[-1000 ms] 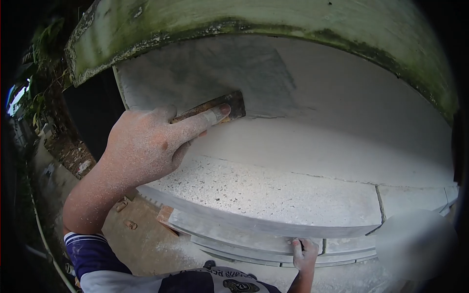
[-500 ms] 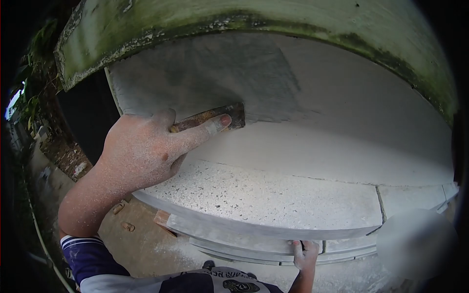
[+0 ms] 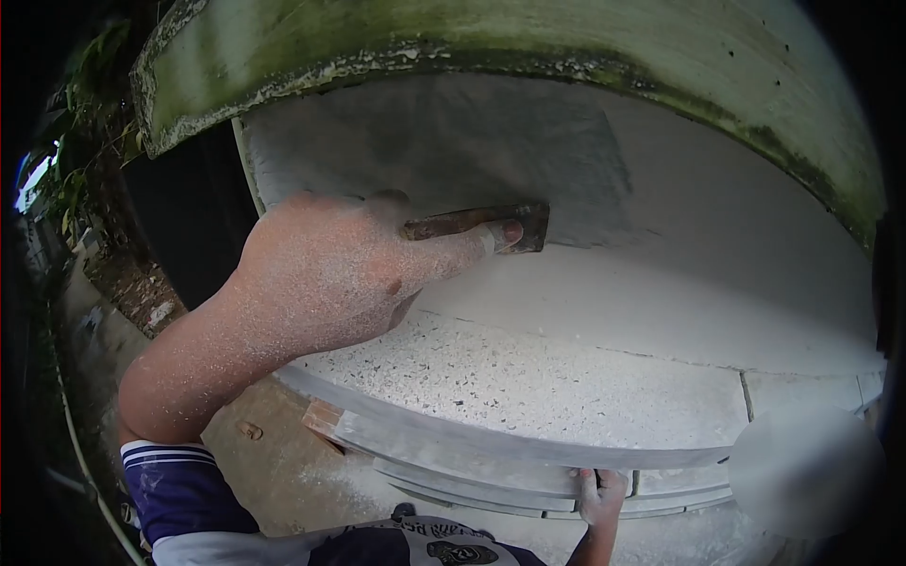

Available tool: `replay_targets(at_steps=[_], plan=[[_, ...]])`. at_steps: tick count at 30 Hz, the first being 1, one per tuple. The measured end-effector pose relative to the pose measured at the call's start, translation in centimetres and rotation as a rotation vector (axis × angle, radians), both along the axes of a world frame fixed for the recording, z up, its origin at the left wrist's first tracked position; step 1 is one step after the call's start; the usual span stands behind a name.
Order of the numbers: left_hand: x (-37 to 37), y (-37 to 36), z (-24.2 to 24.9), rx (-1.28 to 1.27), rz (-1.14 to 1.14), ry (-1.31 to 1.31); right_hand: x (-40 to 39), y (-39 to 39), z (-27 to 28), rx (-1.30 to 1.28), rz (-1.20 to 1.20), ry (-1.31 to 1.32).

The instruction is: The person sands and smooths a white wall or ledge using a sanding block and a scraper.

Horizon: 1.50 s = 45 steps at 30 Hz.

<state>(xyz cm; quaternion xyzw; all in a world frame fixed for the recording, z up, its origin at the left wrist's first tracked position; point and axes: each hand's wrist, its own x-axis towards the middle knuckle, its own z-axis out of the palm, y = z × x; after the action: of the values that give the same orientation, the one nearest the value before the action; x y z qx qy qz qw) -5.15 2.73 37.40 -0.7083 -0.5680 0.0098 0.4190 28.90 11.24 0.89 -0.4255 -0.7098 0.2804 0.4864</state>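
Note:
My left hand (image 3: 330, 264), coated in white dust, is closed around a flat, worn scraper (image 3: 531, 228). One finger stretches along it toward its dark, squared end. The scraper lies against the white wall panel (image 3: 717, 255), at the lower edge of a grey, streaked patch (image 3: 510, 141). Low on the right, my dusty right hand (image 3: 602, 495) is closed at the front edge of the stepped ledge (image 3: 491, 469). Whether it grips the edge or a small thing is hidden.
A speckled, dusty slab (image 3: 528, 377) runs below the wall. Above hangs a mossy concrete overhang (image 3: 453, 42). A dark opening (image 3: 184, 226) is at the left, with plants (image 3: 85, 179) beyond. A brick (image 3: 323, 421) sits under the slab. White powder covers part of the ground.
My left hand and the scraper have moved to the right along the grey patch. The view has shifted slightly. My right hand remains at the ledge edge.

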Motion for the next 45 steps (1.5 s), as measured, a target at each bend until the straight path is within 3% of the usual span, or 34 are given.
replay_targets(at_steps=[8, 11, 14, 20, 25, 28, 34, 39, 45], plan=[[-1.6, -1.4, -0.8, 0.022, 0.043, -0.025, 0.0, 0.2, -1.0, 0.049, -0.037, -0.023], [0.5, 1.1, -0.4, -0.012, -0.144, -0.020, 0.2, 0.2, -1.4, 0.022, -0.043, -0.001], [1.2, 1.6, -0.3, -0.025, -0.191, 0.003, 0.2, 0.1, -1.4, -0.007, -0.040, 0.032], [-0.7, -1.1, -1.3, 0.081, -0.017, -0.015, 0.4, 0.0, -1.0, 0.055, -0.064, -0.039], [1.9, 1.7, -0.4, -0.014, -0.187, 0.048, 0.3, 0.2, -1.1, 0.197, -0.101, -0.082], [1.7, 1.3, -0.7, 0.007, -0.201, 0.026, 0.5, -0.3, -0.8, 0.101, -0.079, -0.060], [0.8, -0.9, -0.9, 0.076, -0.053, -0.005, 0.2, 0.2, -1.1, 0.243, -0.085, -0.032], [2.3, -0.1, -0.1, -0.011, -0.115, 0.019, 0.7, -0.1, -0.9, 0.140, -0.027, -0.042], [0.1, -1.5, -0.8, 0.023, 0.017, -0.013, 0.4, -0.3, -0.7, 0.118, -0.043, -0.002]])
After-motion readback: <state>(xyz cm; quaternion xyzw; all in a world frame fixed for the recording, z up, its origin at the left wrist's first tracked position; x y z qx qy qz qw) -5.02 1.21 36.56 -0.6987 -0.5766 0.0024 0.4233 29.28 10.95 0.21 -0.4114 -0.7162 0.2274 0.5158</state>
